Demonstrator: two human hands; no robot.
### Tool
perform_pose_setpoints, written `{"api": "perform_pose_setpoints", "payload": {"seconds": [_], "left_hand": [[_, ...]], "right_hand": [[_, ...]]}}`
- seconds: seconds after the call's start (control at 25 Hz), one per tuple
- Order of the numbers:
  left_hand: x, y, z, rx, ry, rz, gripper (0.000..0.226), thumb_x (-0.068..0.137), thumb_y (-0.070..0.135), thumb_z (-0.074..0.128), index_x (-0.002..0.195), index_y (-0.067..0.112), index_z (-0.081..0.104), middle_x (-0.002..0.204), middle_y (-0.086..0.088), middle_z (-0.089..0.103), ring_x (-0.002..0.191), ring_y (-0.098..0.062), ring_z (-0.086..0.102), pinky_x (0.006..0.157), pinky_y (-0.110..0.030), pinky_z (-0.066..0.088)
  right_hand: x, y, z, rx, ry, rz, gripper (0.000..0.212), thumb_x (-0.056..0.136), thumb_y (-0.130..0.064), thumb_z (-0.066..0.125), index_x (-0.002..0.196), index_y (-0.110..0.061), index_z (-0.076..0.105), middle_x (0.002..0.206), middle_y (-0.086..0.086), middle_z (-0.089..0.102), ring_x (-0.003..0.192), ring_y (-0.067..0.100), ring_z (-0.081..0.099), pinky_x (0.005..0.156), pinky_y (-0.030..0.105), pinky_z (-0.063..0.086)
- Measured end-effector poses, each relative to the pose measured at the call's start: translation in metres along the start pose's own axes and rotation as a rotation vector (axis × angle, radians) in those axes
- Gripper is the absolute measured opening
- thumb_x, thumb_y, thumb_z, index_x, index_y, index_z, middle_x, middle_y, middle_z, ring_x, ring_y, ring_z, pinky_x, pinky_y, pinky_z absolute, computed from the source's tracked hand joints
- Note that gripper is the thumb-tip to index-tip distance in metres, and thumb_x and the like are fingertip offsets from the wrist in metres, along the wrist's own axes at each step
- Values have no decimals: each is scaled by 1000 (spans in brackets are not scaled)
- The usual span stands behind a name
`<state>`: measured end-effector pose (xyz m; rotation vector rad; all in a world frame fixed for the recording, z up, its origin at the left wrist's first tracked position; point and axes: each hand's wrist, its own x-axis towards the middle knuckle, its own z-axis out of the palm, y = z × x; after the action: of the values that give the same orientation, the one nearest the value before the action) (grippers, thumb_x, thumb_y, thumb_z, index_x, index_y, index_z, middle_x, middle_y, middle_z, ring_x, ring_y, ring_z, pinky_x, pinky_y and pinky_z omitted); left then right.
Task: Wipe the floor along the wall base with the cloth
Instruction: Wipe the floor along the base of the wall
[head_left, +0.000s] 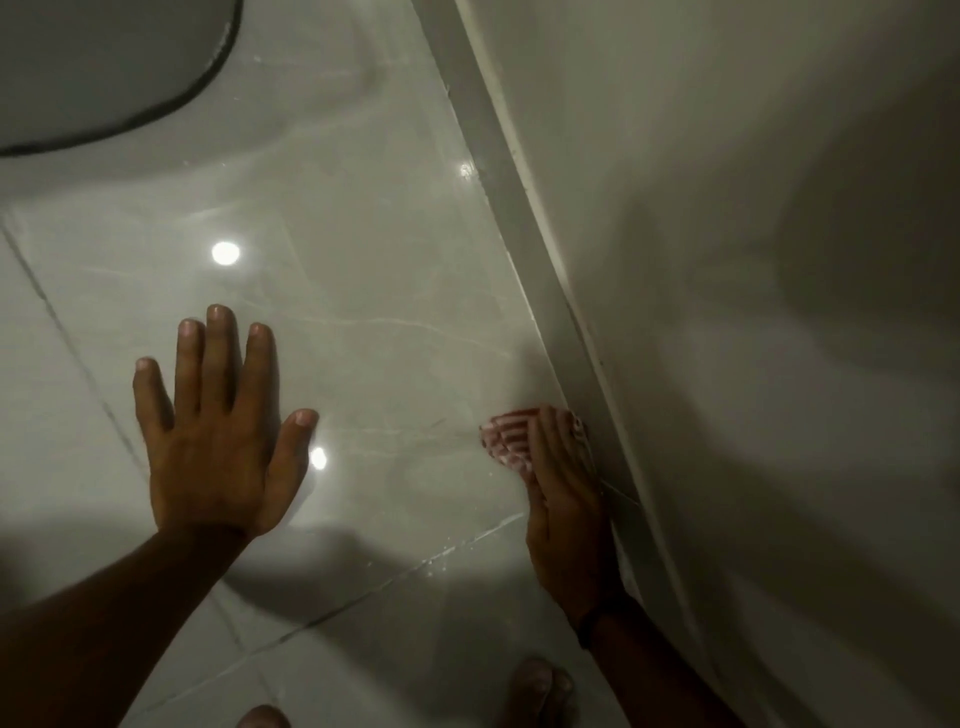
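A red-and-white striped cloth (506, 439) lies bunched on the glossy tiled floor (363, 291), right against the grey skirting (540, 270) at the foot of the pale wall (727, 260). My right hand (563, 499) presses down on the cloth, fingers pointing along the wall base, and hides most of it. My left hand (218, 421) rests flat on the floor to the left, fingers spread, holding nothing.
A grey mat or rug with a dark curved edge (208, 78) lies at the far left. Toes (540, 686) show at the bottom edge. Grout lines cross the tiles, and ceiling lights reflect off the floor.
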<state>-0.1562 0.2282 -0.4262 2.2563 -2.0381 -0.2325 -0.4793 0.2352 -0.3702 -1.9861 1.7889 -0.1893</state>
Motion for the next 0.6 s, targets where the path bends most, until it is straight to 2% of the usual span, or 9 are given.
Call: {"api": "perform_pose_setpoints", "payload": {"seconds": [0.16, 0.28, 0.36, 0.48, 0.6], "left_hand": [[0, 0, -1, -5, 4, 16, 88, 107, 63, 26, 178, 13, 14, 188, -18, 9, 175, -36, 5, 137, -62, 4], [1, -1, -3, 5, -2, 17, 89, 106, 63, 27, 178, 12, 15, 187, -19, 9, 175, -36, 5, 137, -63, 6], [2, 0, -3, 5, -9, 18, 89, 107, 63, 26, 177, 10, 17, 187, -20, 10, 175, -37, 6, 137, -64, 5], [1, 0, -5, 4, -14, 19, 89, 107, 63, 24, 177, 9, 17, 187, -21, 11, 174, -39, 8, 136, -66, 5], [1, 0, -6, -2, -15, 25, 90, 106, 64, 25, 178, 11, 13, 187, -21, 10, 173, -41, 10, 136, -66, 6]], "right_hand": [[56, -29, 4, 82, 27, 23, 48, 105, -5, 49, 152, 0, 43, 162, 18, 41, 156, 31, 30, 131, 36, 16], [148, -64, 12, 116, 61, -22, 49, 103, 3, 52, 151, 1, 44, 161, 21, 43, 155, 36, 32, 131, 44, 21], [182, -73, 14, 110, 70, -37, 53, 101, 4, 57, 152, 0, 43, 162, 19, 42, 156, 35, 31, 131, 44, 23], [146, -61, 10, 136, 62, -18, 51, 103, 6, 53, 153, 1, 42, 162, 19, 41, 156, 33, 29, 130, 44, 24], [73, -46, -1, 126, 54, 67, 51, 106, -4, 50, 155, -5, 35, 164, 13, 35, 156, 25, 24, 129, 46, 25]]}}
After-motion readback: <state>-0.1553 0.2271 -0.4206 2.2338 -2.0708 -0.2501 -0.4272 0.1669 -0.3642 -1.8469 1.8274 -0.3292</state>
